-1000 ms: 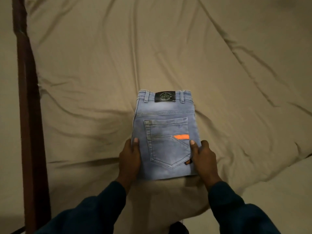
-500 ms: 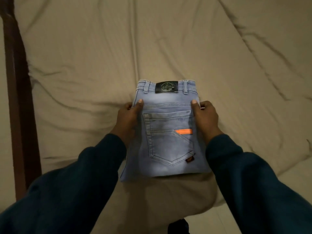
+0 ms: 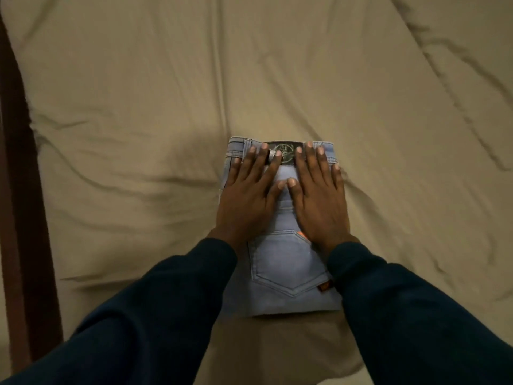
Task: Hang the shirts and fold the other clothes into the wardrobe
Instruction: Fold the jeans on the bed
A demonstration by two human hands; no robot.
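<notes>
Bed frame: a dark brown wooden rail (image 3: pixel 19 218) runs along the left edge of the bed, from the far end toward the near left corner.
Bedsheet: a tan sheet (image 3: pixel 138 107) covers the bed, creased in long folds, the deepest toward the far right corner.
Left sleeve: a dark navy sleeve (image 3: pixel 144 315) comes in from the near left corner and ends at the wrist over the jeans' left edge.
Left hand: the left hand (image 3: pixel 247 195) lies palm down on the jeans, fingers spread apart and straight, gripping nothing; its fingertips (image 3: pixel 252 150) reach the waistband, and one finger carries a ring just beside the patch.
Jeans: light blue folded jeans (image 3: pixel 283 262) lie flat on the sheet near the near edge of the bed, about midway between its sides, waistband away from the person, back pocket facing up with an orange strip partly hidden under the right hand.
Waistband patch: a dark patch (image 3: pixel 286 152) with a pale round emblem sits on the waistband between the two sets of fingers.
Right hand: the right hand (image 3: pixel 319 201) is pressed flat, fingers apart, clasping nothing; its thumb tip touches or nearly touches the left thumb tip.
Right sleeve: a navy sleeve (image 3: pixel 416 315) enters from the near right corner, covering the jeans' right edge.
</notes>
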